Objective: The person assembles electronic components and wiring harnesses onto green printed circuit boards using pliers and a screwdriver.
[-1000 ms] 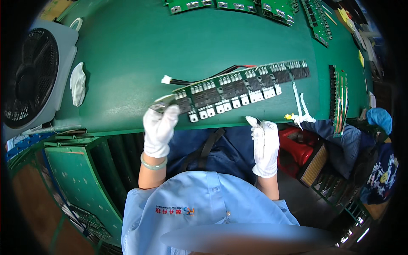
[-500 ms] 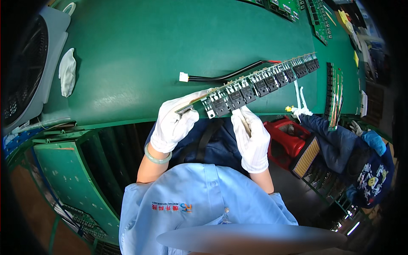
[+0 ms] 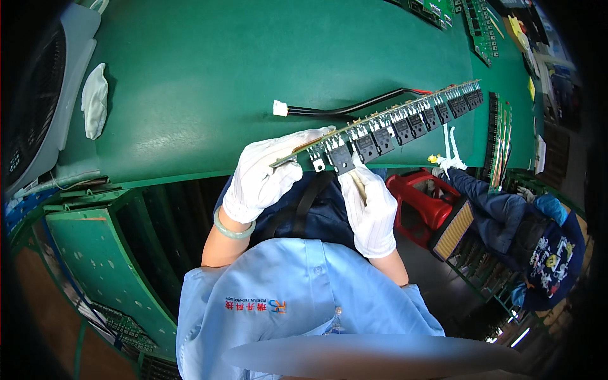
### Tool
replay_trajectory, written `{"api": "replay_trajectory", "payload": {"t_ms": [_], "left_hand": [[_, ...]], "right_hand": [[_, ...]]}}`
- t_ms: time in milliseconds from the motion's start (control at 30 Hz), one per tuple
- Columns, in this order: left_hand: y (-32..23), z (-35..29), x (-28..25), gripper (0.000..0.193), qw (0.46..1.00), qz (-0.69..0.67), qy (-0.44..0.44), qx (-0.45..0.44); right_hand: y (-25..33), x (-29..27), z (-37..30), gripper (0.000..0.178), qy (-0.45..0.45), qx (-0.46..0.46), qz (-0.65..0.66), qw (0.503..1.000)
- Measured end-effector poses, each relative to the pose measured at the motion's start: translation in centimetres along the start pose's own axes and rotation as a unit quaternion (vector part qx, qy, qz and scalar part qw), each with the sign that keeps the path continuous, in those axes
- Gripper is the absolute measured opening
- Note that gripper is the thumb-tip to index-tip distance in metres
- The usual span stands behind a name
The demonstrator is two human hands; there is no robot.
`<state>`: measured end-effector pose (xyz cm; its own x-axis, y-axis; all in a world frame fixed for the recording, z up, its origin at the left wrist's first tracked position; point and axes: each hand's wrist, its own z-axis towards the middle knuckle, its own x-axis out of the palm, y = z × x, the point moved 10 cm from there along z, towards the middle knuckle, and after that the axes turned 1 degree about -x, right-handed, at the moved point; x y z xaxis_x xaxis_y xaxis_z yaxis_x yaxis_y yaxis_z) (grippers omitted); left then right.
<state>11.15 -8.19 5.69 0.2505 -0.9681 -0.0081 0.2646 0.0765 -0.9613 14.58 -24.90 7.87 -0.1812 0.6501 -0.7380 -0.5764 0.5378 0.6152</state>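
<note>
A long, narrow green circuit board (image 3: 399, 113), with a row of black flat components (image 3: 382, 140) along its near side, is held tilted above the table's front edge. My left hand (image 3: 261, 177), in a white glove, grips its left end between thumb and fingers. My gloved right hand (image 3: 372, 212) is closed round a thin tan stick-like tool (image 3: 358, 185), its kind unclear. Those fingers are close under the second black component (image 3: 341, 158), which hangs lower than its neighbours. Behind the board runs a black cable with a white connector (image 3: 280, 108).
On the green table (image 3: 190, 76), a white glove or cloth (image 3: 95, 101) lies at left beside a grey fan-like housing (image 3: 38, 95). More circuit boards (image 3: 497, 139) lie at right and far right. A red stool (image 3: 421, 206) and another person (image 3: 525, 234) are at right.
The board has shifted slightly right and turned a little. My right hand has moved slightly left and down, showing more of the tan tool. The second component now sits lower.
</note>
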Motion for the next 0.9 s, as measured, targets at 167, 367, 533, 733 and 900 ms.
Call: {"api": "replay_trajectory", "payload": {"t_ms": [167, 367, 533, 733, 900], "left_hand": [[-0.4, 0.5, 0.3, 0.042, 1.0, -0.006, 0.009, -0.012], [-0.5, 0.5, 0.2, 0.042, 1.0, 0.007, 0.009, -0.001], [-0.7, 0.6, 0.2, 0.042, 1.0, 0.016, 0.018, -0.013], [-0.8, 0.5, 0.1, 0.043, 0.999, 0.025, 0.015, -0.012], [-1.3, 0.7, 0.2, 0.045, 0.999, 0.04, 0.022, 0.022]], "right_hand": [[0.6, 0.8, -0.2, 0.02, 0.025, -0.011, -0.022, 0.999], [0.2, 0.4, -0.2, 0.019, 0.016, -0.01, -0.024, 1.0], [0.0, 0.4, -0.3, 0.02, 0.017, -0.007, -0.029, 0.999], [0.0, 0.0, 0.0, 0.02, -0.005, -0.016, -0.037, 0.999], [0.4, 0.8, -0.3, 0.021, 0.023, -0.018, 0.014, 0.999]]}}
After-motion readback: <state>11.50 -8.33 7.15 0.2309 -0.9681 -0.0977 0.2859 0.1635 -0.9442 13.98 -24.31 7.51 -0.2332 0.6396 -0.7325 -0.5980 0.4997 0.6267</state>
